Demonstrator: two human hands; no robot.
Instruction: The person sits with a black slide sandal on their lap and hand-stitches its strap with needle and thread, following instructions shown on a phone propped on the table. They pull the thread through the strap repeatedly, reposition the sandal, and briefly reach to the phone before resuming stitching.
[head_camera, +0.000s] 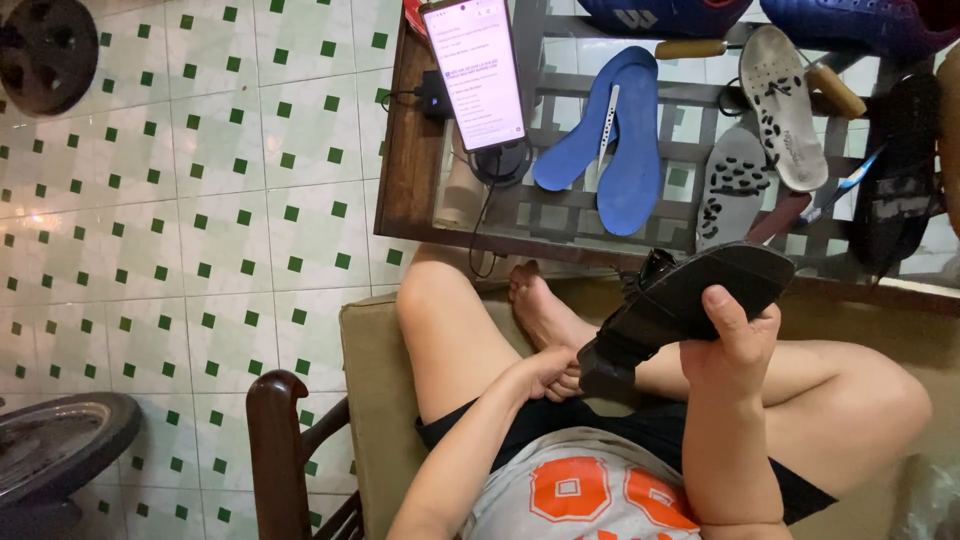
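My right hand (733, 340) grips a black shoe (680, 300) around its middle, sole turned up and toe pointing right. My left hand (547, 372) is curled at the shoe's heel end, fingers touching it from below. I sit cross-legged on a cushioned wooden chair (370, 380), and the shoe hangs over my lap just in front of the glass table's near edge.
A glass-topped wooden table (408, 170) carries a phone on a stand (476, 70), two blue insoles (610, 140), grey and white insoles (760, 140), a black insole (900, 170), wooden-handled tools (690, 47) and blue shoes (660, 12). Tiled floor lies left, with a wheel (55, 450).
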